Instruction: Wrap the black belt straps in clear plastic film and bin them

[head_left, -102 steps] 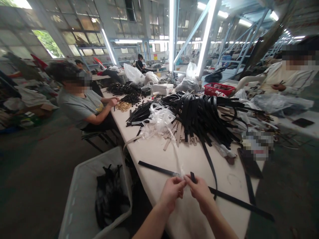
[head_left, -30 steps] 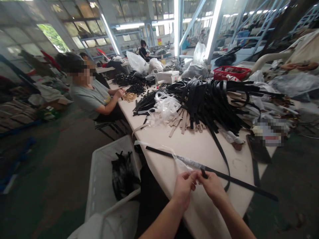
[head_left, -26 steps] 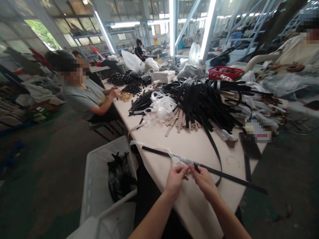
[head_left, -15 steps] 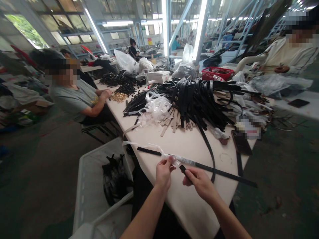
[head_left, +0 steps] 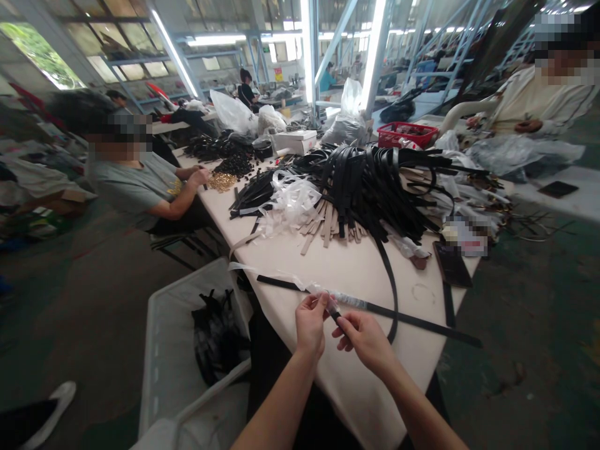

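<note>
My left hand [head_left: 310,322] pinches the end of a thin white plastic strip [head_left: 281,273], which trails left across the table edge. Close beside it, my right hand [head_left: 363,334] grips a small black strap piece [head_left: 335,316], whose tip meets the plastic at my left fingertips. Beyond both hands a long black strap [head_left: 422,326] lies slantwise on the table, with clear wrapping [head_left: 347,300] around its middle. A large heap of black straps [head_left: 356,187] and a tangle of white plastic strips [head_left: 293,199] lie farther back.
A white bin [head_left: 157,350] with black items stands left of the table [head_left: 323,265]. A phone [head_left: 452,265] lies near the right edge. One person [head_left: 140,187] sits at the left, another [head_left: 529,100] at the back right. A red basket [head_left: 407,136] stands behind the heap.
My right hand has moved slightly left, bringing the black piece against the plastic at my left fingers. A shoe and dark trouser leg have appeared at the lower left.
</note>
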### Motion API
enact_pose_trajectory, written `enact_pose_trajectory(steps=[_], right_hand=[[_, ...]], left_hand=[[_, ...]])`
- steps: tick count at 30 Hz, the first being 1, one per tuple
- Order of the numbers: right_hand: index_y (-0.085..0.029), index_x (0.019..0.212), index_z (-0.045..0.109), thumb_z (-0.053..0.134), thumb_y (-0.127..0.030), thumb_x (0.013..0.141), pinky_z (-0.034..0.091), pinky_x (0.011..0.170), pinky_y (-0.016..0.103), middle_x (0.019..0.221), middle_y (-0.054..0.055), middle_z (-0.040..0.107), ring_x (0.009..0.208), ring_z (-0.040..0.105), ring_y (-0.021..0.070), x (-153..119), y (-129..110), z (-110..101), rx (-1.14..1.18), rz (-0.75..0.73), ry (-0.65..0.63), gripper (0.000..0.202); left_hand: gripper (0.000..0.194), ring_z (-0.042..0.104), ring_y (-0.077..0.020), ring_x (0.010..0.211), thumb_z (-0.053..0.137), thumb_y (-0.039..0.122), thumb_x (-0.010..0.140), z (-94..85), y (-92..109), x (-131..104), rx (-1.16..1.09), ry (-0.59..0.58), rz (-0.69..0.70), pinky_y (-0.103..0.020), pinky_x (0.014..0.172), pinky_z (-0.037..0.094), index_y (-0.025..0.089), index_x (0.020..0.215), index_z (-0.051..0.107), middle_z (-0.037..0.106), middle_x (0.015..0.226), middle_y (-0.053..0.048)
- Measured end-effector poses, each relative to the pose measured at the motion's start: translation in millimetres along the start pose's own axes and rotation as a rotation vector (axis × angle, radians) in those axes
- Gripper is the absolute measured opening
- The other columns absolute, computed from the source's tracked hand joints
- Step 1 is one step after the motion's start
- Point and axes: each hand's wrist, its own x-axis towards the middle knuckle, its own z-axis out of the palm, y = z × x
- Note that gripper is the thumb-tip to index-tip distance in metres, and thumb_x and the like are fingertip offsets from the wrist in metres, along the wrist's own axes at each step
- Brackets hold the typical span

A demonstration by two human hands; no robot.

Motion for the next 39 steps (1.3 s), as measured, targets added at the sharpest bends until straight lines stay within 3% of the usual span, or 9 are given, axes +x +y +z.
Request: enact_pose_trajectory(steps=[5, 8, 11, 16, 22, 26, 30, 35, 39], right_hand=[[-0.019, 0.093, 0.050, 0.061, -0.061, 0.083, 0.053, 0.052, 0.030, 0.072, 0.005, 0.073, 0.057, 0.070, 0.0205, 3, 2, -6, 0.086, -0.019, 0.052, 0.044], [-0.020, 0.093, 0.055, 0.061, -0.055, 0.086, 0.054, 0.061, 0.030, 0.074, 0.005, 0.073, 0.067, 0.071, 0.0209, -4, -2, -17, -0.145, -0.101, -0.009, 0.036], [-0.019, 0.073, 0.061, 0.053, -0.046, 0.092, 0.049, 0.058, 0.026, 0.066, 0.004, 0.071, 0.059, 0.068, 0.0171, -10, -8, -23, -0.464, -0.153, -0.089, 0.034], [-0.018, 0.079, 0.063, 0.040, -0.045, 0.097, 0.042, 0.044, 0.022, 0.066, 0.002, 0.071, 0.042, 0.058, 0.0118, -2, -20, -27, -0.436, -0.069, -0.208, 0.040], [-0.017, 0.077, 0.066, 0.049, -0.039, 0.093, 0.039, 0.045, 0.020, 0.062, 0.002, 0.069, 0.048, 0.059, 0.0115, 0, -24, -41, -0.523, -0.092, -0.250, 0.032], [-0.016, 0.079, 0.066, 0.037, -0.044, 0.098, 0.039, 0.042, 0.021, 0.059, 0.002, 0.067, 0.041, 0.055, 0.0115, 6, -27, -38, -0.453, -0.005, -0.272, 0.044], [-0.017, 0.074, 0.066, 0.046, -0.048, 0.095, 0.046, 0.055, 0.023, 0.067, 0.004, 0.072, 0.058, 0.065, 0.0150, 6, -32, -54, -0.550, -0.103, -0.257, 0.043], [-0.017, 0.079, 0.065, 0.039, -0.044, 0.097, 0.040, 0.042, 0.022, 0.058, 0.002, 0.068, 0.040, 0.054, 0.0115, 10, -34, -64, -0.604, -0.052, -0.205, 0.041], [-0.017, 0.084, 0.063, 0.041, -0.046, 0.096, 0.041, 0.042, 0.020, 0.060, 0.001, 0.067, 0.040, 0.057, 0.0116, 14, -38, -67, -0.537, -0.051, -0.261, 0.038]], left_hand=[[0.041, 0.068, -0.0178, 0.066, 0.088, 0.035, 0.063, -4.0, 6, -6, 0.090, -0.167, -0.158, -0.030, 0.066, 0.056, 0.010, 0.090, 0.071, 0.074, 0.083, -0.011], [0.037, 0.069, -0.0175, 0.074, 0.087, 0.034, 0.065, -11.3, 13, -3, 0.023, -0.094, -0.103, -0.031, 0.075, 0.057, 0.010, 0.090, 0.072, 0.074, 0.086, -0.010], [0.035, 0.069, -0.0186, 0.080, 0.084, 0.038, 0.069, -19.3, 16, 1, 0.028, -0.025, -0.101, -0.032, 0.079, 0.056, 0.011, 0.087, 0.072, 0.074, 0.089, -0.011], [0.049, 0.066, -0.0161, 0.065, 0.074, 0.057, 0.075, -25.0, 5, -3, 0.256, -0.166, -0.203, -0.022, 0.053, 0.048, 0.009, 0.084, 0.071, 0.073, 0.084, -0.014], [0.059, 0.045, -0.0078, 0.042, 0.059, 0.068, 0.081, -27.5, -12, -1, 0.348, -0.149, -0.049, -0.021, 0.042, 0.031, 0.014, 0.058, 0.056, 0.056, 0.053, -0.002], [0.058, 0.040, -0.0076, 0.043, 0.056, 0.066, 0.085, -21.0, -24, -3, 0.306, -0.258, -0.059, -0.023, 0.045, 0.030, 0.016, 0.056, 0.052, 0.049, 0.049, 0.001], [0.057, 0.039, -0.0078, 0.044, 0.055, 0.063, 0.087, -17.8, -18, 1, 0.231, -0.200, 0.013, -0.024, 0.047, 0.029, 0.017, 0.054, 0.047, 0.045, 0.048, 0.003], [0.058, 0.038, -0.0078, 0.044, 0.055, 0.063, 0.087, -11.3, -11, 9, 0.259, -0.236, 0.010, -0.025, 0.048, 0.029, 0.018, 0.052, 0.047, 0.045, 0.048, 0.002], [0.057, 0.038, -0.0085, 0.044, 0.054, 0.063, 0.087, -4.3, -13, 11, 0.226, -0.216, 0.024, -0.026, 0.049, 0.028, 0.019, 0.053, 0.046, 0.044, 0.047, 0.002]])
